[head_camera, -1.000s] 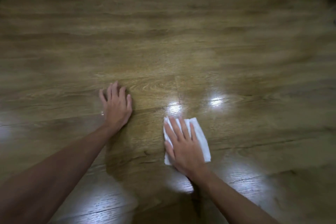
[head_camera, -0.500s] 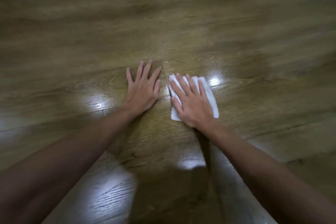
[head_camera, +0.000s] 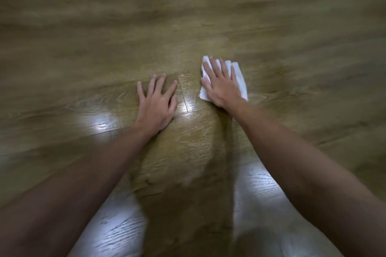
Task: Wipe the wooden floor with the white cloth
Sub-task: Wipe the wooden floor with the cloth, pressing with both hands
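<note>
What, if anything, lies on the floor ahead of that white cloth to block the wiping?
Nothing visible does. The right hand presses the white cloth flat; the wooden floor beyond is bare, though blurred. The left hand rests beside it.

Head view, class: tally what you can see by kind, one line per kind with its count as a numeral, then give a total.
Hands: 2, the left hand flat on the floor, the right hand pressing on the cloth
White cloth: 1
Wooden floor: 1
Total: 4
</note>
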